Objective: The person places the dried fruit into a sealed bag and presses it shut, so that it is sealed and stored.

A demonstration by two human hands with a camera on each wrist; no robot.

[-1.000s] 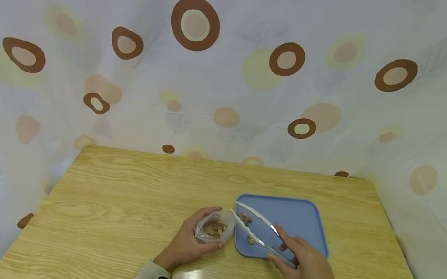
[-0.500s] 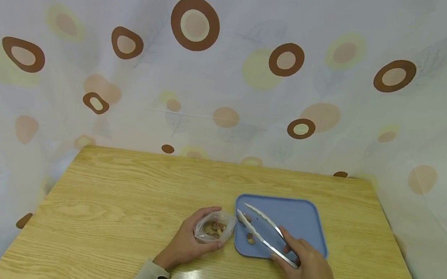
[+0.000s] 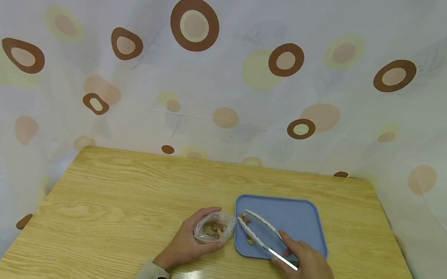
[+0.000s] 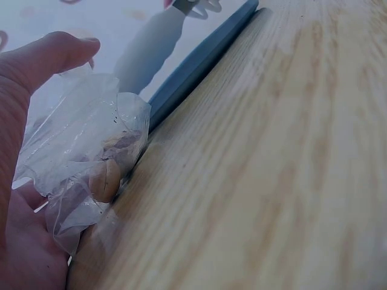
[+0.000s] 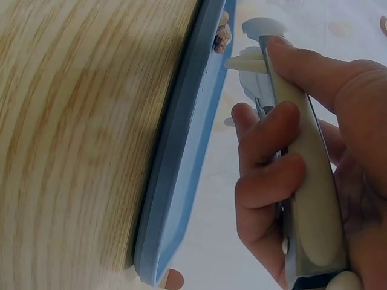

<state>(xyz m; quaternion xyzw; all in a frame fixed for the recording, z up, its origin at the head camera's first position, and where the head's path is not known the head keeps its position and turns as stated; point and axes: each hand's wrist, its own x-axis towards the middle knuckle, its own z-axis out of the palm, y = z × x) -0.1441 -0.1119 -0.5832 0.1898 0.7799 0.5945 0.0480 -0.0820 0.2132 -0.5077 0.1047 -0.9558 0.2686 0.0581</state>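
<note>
My left hand (image 3: 183, 244) curls its fingers and thumb round an open clear plastic bag (image 3: 231, 226), which stands on the table beside the tray. Inside the bag lie brown and tan pieces (image 3: 216, 228), whose kind I cannot tell. With my right hand (image 3: 314, 273) I grip metal tongs with whitish tips (image 3: 251, 235); their arms are spread apart over the left part of the blue tray (image 3: 294, 215). Near those tips a few similar brown pieces (image 5: 222, 35) sit on the tray, partly hidden by the tongs in the head view. Whether the tips touch them is unclear.
Under everything is a wood-grain table (image 3: 133, 193). A pale curtain with brown and yellow rings (image 3: 231, 87) hangs behind it and along both sides. The tray's raised rim (image 5: 175, 139) runs close to the bag.
The tongs have shifted right and toward me, their tips going from beside the bag to over the pieces on the tray. My left hand and the bag have stayed put.
</note>
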